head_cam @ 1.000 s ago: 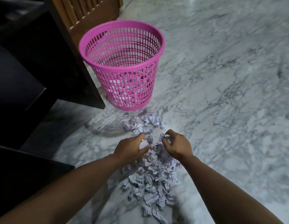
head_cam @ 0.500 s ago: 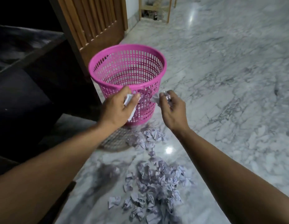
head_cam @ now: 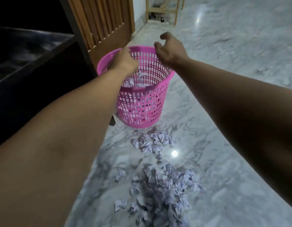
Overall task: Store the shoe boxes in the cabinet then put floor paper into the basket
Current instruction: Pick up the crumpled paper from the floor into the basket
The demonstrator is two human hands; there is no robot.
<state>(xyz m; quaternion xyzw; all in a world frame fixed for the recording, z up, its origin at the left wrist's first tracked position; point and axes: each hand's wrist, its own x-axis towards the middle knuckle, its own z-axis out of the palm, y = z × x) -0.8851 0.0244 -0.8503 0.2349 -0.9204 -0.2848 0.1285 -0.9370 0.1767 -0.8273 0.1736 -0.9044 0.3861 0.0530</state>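
A grey-white marble floor with darker veining filled most of the view, and a bright spot of reflected light sat on it low in the middle, with a fainter glint farther back on the right. At upper left stood a slatted wooden door panel in a light brown finish, its slats running upright. To its left lay a dark piece of furniture with a black edge, its surface hard to make out in the shadow. At the top, near the wall, stood the legs of a pale wooden frame, with small dark items under it that were too blurred to tell.
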